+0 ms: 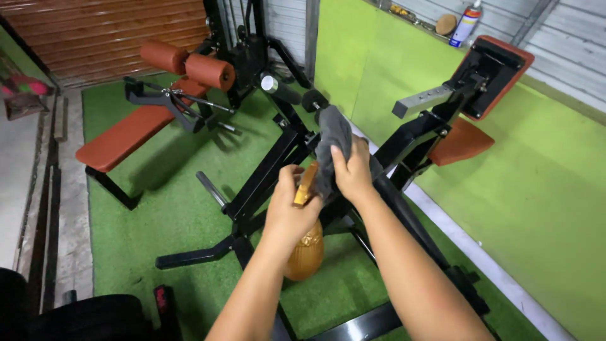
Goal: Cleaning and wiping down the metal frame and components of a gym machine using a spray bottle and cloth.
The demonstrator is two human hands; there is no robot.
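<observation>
Overhead, left hand (287, 211) clenched round amber spray bottle (305, 252); right hand (353, 173) gripping grey cloth (331, 136).

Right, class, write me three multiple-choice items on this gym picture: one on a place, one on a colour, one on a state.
1. Where is the grey cloth?
A. on the floor
B. in the right hand, against the black machine frame
C. on the bench

2. What colour is the bench pad?
A. blue
B. white
C. reddish brown

3. How is the amber spray bottle held?
A. gripped in the left hand
B. lying on the green turf
C. standing on a shelf

Answers: 1 B, the fingers press the cloth to the frame; 2 C, the pad shows that colour; 3 A, the hand wraps its neck.
</observation>
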